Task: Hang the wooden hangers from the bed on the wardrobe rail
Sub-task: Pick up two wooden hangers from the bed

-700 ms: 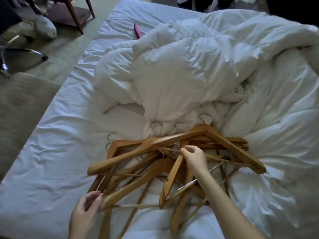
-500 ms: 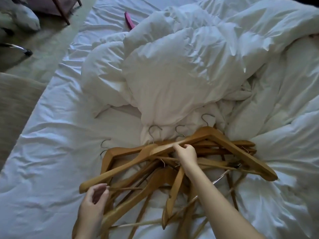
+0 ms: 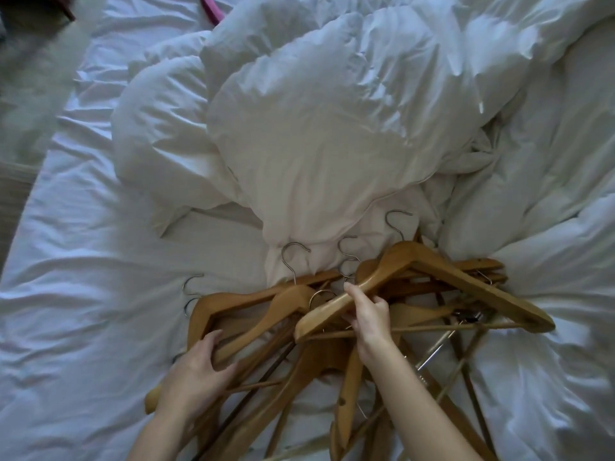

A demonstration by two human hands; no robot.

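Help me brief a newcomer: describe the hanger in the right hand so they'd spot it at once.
On the white bed, below the crumpled white duvet, lies a tangled pile of brown wooden hangers. The one meant is the broad light-brown wooden hanger lying topmost, gripped on one arm by the right hand. Unlike its neighbours, nothing lies across it.

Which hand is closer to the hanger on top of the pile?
Right. The right hand grips the top hanger by one arm. The left hand is off to its left, gripping a lower hanger.
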